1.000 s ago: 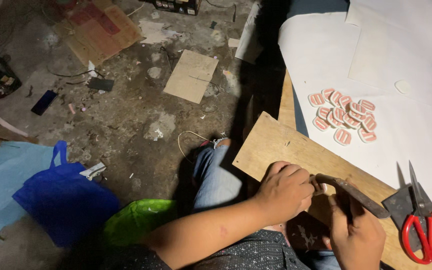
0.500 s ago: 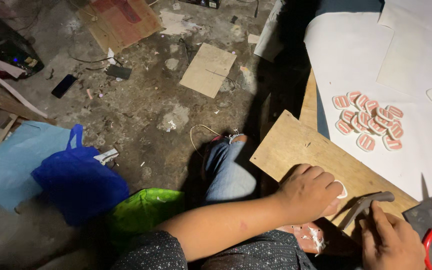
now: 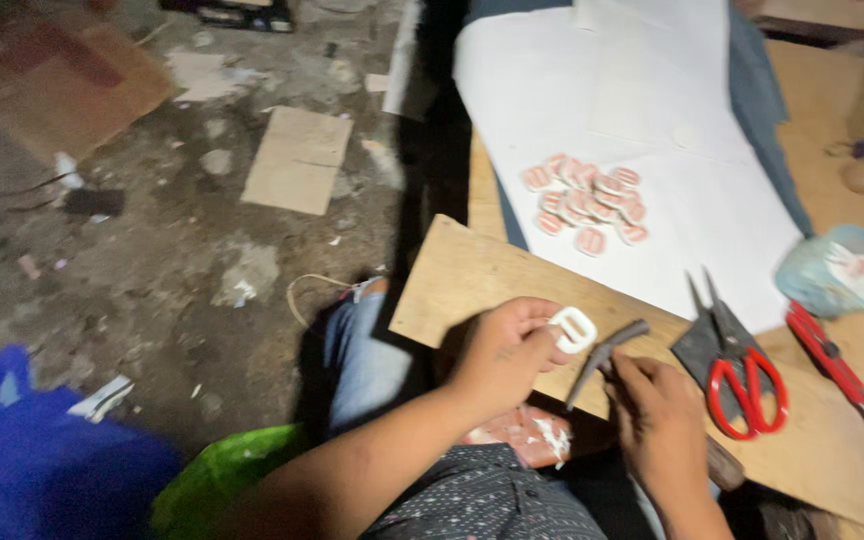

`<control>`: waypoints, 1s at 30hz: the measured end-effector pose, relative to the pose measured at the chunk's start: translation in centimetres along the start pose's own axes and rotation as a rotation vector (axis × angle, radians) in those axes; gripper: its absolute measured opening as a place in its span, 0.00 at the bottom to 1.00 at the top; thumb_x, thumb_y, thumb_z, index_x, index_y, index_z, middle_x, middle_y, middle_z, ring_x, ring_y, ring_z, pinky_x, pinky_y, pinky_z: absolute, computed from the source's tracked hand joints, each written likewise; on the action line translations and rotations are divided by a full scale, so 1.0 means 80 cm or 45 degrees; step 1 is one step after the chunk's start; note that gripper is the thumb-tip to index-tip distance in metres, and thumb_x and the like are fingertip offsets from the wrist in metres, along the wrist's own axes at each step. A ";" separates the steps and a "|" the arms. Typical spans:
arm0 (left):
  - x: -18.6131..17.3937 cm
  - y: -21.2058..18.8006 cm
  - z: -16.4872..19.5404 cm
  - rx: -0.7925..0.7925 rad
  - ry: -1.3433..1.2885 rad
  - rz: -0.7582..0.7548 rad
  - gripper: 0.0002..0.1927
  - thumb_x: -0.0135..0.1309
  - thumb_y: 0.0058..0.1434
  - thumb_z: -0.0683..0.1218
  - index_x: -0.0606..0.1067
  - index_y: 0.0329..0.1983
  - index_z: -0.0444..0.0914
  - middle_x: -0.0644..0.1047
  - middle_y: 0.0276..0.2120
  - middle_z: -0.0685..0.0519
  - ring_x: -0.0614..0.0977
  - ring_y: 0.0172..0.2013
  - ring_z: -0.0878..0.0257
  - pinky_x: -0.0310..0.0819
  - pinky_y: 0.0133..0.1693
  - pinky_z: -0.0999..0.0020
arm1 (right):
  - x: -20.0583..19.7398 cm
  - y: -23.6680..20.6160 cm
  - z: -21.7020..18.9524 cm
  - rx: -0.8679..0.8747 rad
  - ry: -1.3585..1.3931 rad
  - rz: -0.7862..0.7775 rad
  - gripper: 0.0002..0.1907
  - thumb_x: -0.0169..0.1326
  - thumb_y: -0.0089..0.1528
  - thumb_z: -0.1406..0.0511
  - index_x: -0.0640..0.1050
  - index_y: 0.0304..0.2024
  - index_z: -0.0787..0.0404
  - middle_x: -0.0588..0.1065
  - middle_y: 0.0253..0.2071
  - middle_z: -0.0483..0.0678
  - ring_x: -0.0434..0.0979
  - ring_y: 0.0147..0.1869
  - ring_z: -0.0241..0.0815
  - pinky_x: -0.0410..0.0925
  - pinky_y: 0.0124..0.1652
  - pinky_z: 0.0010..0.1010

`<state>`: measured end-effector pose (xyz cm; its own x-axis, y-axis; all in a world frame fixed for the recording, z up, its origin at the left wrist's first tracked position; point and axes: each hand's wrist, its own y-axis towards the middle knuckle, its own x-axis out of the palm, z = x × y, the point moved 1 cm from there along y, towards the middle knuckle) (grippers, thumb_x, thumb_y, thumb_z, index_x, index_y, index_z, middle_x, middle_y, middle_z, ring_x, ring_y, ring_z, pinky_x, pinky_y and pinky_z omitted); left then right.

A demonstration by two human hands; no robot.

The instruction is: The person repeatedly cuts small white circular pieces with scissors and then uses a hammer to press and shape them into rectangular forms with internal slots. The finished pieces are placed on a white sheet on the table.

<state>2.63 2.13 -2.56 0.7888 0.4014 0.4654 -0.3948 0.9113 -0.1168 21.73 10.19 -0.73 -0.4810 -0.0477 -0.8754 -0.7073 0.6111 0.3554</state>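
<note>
Blue bag [image 3: 47, 470]: soft and bright blue, on the floor, far to the left of the left hand's grip [image 3: 512, 350].
Green bag [image 3: 217, 480]: shiny green, just beside the blue bag, below-left of that grip.
Clear bag [image 3: 842, 270]: small, pale blue-clear with something red and white inside, on the tabletop [image 3: 472, 270], up and right of the right hand's grip [image 3: 652, 400].
Labels, signs, screens: none clear.

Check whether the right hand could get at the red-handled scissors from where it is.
Probably yes: the red-handled scissors lie bare on the wooden board just beside the right hand, nothing between. But that hand already holds a dark tool.
</note>
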 end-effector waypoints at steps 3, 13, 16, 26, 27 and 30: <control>0.003 -0.007 0.012 -0.037 0.080 -0.036 0.14 0.49 0.67 0.39 0.72 0.54 0.27 0.82 0.43 0.46 0.84 0.38 0.65 0.78 0.42 0.73 | -0.015 0.011 -0.020 0.020 0.071 0.083 0.19 0.60 0.56 0.68 0.80 0.51 0.61 0.77 0.45 0.53 0.75 0.48 0.57 0.67 0.47 0.44; 0.023 -0.012 0.047 -0.179 0.913 -0.230 0.15 0.56 0.61 0.46 0.80 0.50 0.37 0.85 0.35 0.49 0.84 0.33 0.64 0.78 0.36 0.69 | -0.021 0.003 -0.011 0.673 0.992 0.012 0.12 0.57 0.62 0.68 0.82 0.47 0.65 0.79 0.39 0.47 0.78 0.36 0.35 0.71 0.36 0.27; 0.011 0.016 0.060 0.366 1.323 -0.144 0.15 0.56 0.62 0.48 0.79 0.49 0.36 0.82 0.41 0.47 0.83 0.34 0.55 0.77 0.38 0.61 | -0.031 0.018 0.050 0.788 0.879 0.130 0.12 0.57 0.62 0.67 0.82 0.48 0.64 0.81 0.37 0.44 0.79 0.36 0.30 0.73 0.36 0.24; 0.000 0.054 0.040 0.309 1.525 -0.048 0.08 0.54 0.59 0.48 0.78 0.34 0.39 0.80 0.32 0.48 0.82 0.35 0.51 0.76 0.37 0.55 | -0.117 0.136 0.243 1.012 0.848 0.609 0.20 0.57 0.64 0.64 0.74 0.55 0.70 0.79 0.41 0.50 0.80 0.34 0.40 0.72 0.32 0.29; 0.000 0.054 0.041 0.317 1.532 -0.049 0.08 0.54 0.59 0.48 0.78 0.34 0.39 0.80 0.32 0.48 0.82 0.35 0.51 0.76 0.37 0.55 | -0.110 0.142 0.237 0.927 0.647 0.608 0.21 0.58 0.64 0.64 0.74 0.56 0.71 0.79 0.43 0.52 0.81 0.35 0.40 0.73 0.33 0.29; 0.000 0.055 0.042 0.302 1.543 -0.052 0.08 0.54 0.59 0.48 0.77 0.34 0.39 0.80 0.31 0.48 0.82 0.34 0.50 0.76 0.37 0.54 | -0.066 0.159 0.189 0.682 0.221 0.347 0.18 0.60 0.64 0.61 0.81 0.51 0.67 0.82 0.43 0.57 0.81 0.40 0.44 0.72 0.42 0.33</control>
<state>-0.68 5.87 -0.16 0.6797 0.3138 -0.6630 -0.3357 0.9367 0.0992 23.10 30.14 3.48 -0.7167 0.0658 -0.6942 -0.2106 0.9286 0.3054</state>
